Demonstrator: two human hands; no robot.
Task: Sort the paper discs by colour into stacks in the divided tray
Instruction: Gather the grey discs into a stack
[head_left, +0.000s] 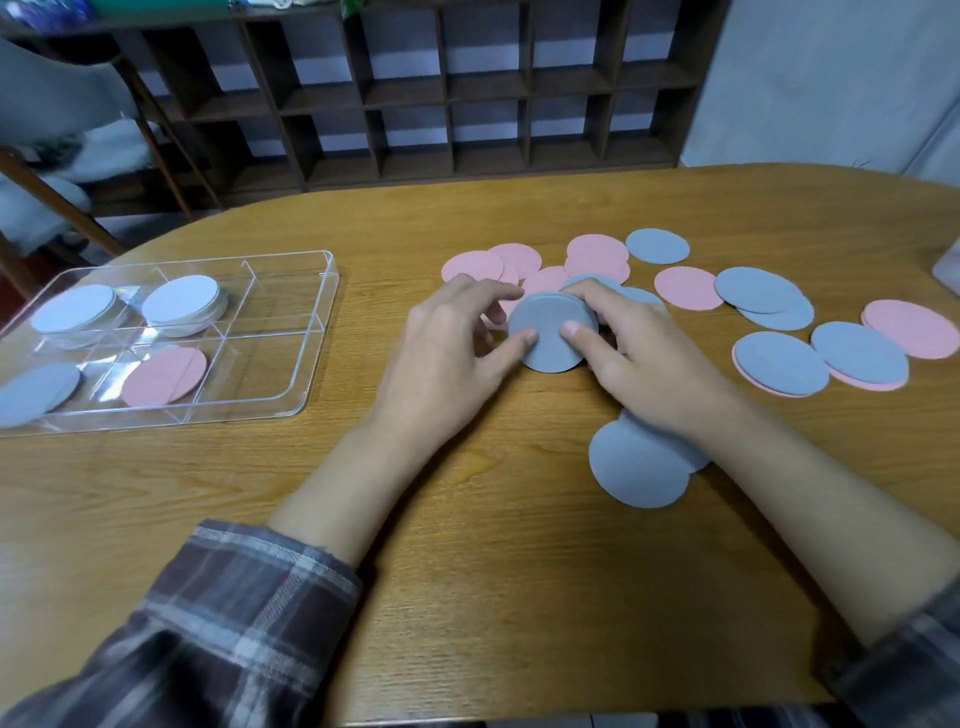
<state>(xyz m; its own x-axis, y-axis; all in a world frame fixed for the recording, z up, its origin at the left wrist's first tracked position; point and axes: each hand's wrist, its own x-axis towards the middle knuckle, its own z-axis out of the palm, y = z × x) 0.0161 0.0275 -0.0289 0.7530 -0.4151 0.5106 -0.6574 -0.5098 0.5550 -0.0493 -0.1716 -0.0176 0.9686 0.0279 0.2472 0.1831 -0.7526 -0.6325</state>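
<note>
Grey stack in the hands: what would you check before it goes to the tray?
1. Left hand and right hand grip the grey stack: ok.
2. Stack all grey: cannot tell, only the top disc shows.
3. Tray has a grey pile, near left: ok.
4. Table bare between stack and tray: ok.
5. All grey gathered: not ok, loose grey discs lie on the table.

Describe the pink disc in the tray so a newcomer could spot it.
Find the clear divided tray on the left of the wooden table. Look at the middle compartment of its near row. The pink disc there is the tray's only pink one; its neighbours are grey discs and pale stacks.
</note>
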